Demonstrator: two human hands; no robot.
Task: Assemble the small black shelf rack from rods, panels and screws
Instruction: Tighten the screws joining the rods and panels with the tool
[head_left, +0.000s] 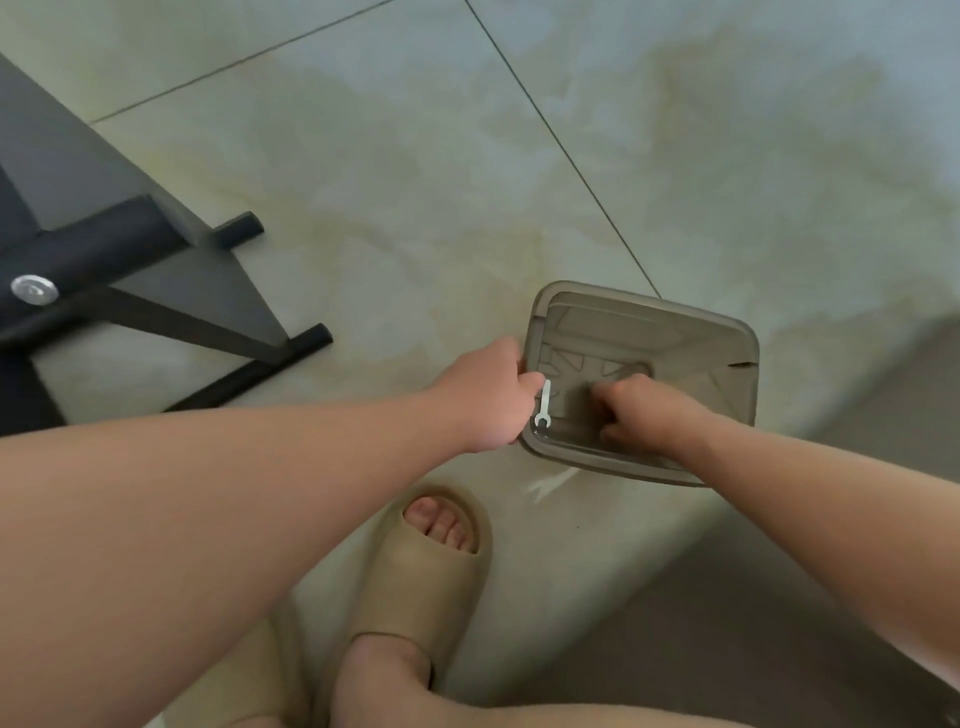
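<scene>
Pale marbled floor tiles (467, 182) fill the head view. The partly built black rack (104, 249) sits at the upper left, well apart from a translucent container (675, 312). The left hand (488, 395) grips the container's left rim, with a small white wrench (543, 402) just beside its fingers; whether it is held I cannot tell. The right hand (639, 410) reaches inside with curled fingers, and what it pinches, if anything, is hidden. The step in hand is probably fetching hardware. The next move would be to lift the piece out and carry it to the rack.

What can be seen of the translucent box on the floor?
The box is a smoky translucent plastic tub, rectangular with rounded corners and a flanged rim, moulded ribs on its bottom. It stands open-topped on the tiled floor. The left hand grips its left rim, a small white wrench at its fingers; the right hand reaches inside, fingers curled.
</scene>
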